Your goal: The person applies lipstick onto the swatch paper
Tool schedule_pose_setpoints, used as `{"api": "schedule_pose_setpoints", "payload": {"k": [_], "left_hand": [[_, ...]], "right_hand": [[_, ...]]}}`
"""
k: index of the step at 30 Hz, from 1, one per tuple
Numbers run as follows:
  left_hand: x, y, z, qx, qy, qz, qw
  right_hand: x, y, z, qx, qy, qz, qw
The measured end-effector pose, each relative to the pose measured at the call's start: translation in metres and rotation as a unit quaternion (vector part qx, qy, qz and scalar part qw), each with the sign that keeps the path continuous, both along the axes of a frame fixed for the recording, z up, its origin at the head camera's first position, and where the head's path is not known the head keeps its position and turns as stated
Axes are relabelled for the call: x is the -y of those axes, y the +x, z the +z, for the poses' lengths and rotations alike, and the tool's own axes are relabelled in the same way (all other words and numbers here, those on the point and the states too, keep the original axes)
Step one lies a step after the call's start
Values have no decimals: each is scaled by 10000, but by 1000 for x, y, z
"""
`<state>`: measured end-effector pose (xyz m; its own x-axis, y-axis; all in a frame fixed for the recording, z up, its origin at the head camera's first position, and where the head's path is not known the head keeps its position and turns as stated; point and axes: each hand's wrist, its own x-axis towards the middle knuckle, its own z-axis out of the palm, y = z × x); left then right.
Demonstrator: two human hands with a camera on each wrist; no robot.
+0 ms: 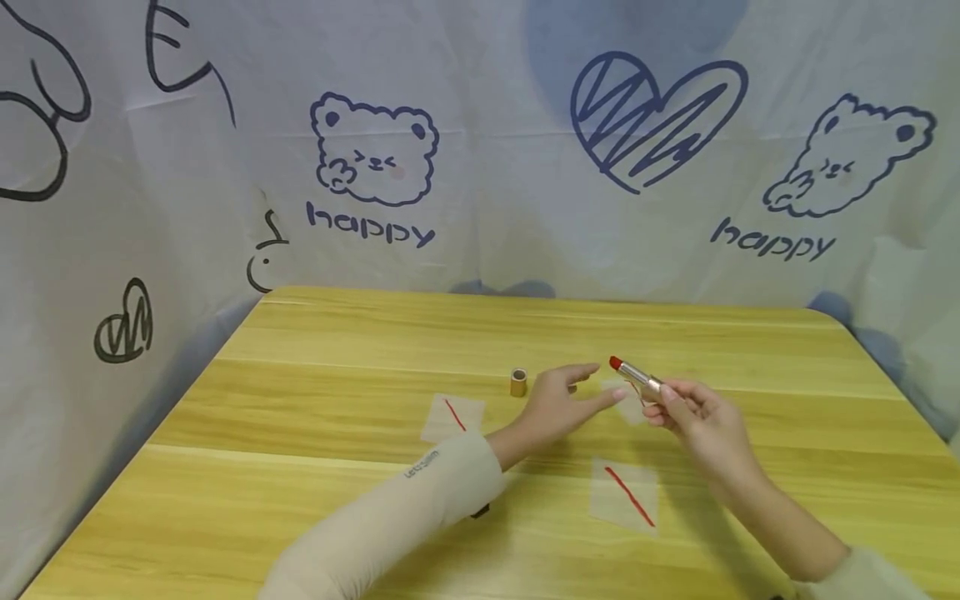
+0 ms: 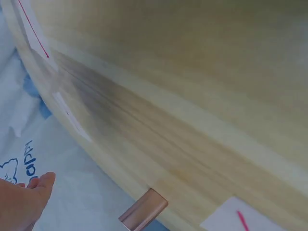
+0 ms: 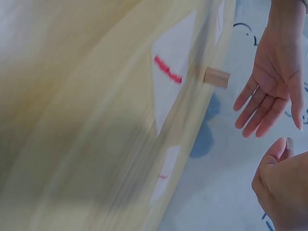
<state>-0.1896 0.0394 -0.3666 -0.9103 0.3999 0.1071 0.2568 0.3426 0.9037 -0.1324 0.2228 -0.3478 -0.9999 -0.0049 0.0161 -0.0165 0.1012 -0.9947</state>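
Note:
In the head view my right hand pinches a lipstick by its base, between thumb and fingers. Its red tip is bare and points up and left. My left hand reaches in from the left with thumb and fingers spread, holding nothing, a short gap from the red tip. Just left of that hand the lipstick cap stands upright on the table, its hollow end up. The right wrist view shows the left palm facing the right hand, which hides most of the lipstick.
Thin paper squares with red strokes lie on the wooden table: a left one, a front one, and a rear one partly behind the hands. A small dark object shows under the left sleeve. White drawn-on cloth hangs behind.

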Motion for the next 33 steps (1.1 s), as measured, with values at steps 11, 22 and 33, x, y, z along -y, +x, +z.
{"api": "schedule_pose_setpoints", "payload": {"k": [11, 22, 33], "left_hand": [[18, 25, -5, 1065, 1468, 425, 9825], [31, 45, -9, 982, 1934, 1081, 9702], [40, 59, -8, 1106, 2215, 1699, 9538]], "right_hand": [[31, 13, -2, 445, -555, 199, 9973], [61, 23, -11, 815, -988, 354, 9911], [85, 30, -17, 1046, -1094, 294, 9880]]}}
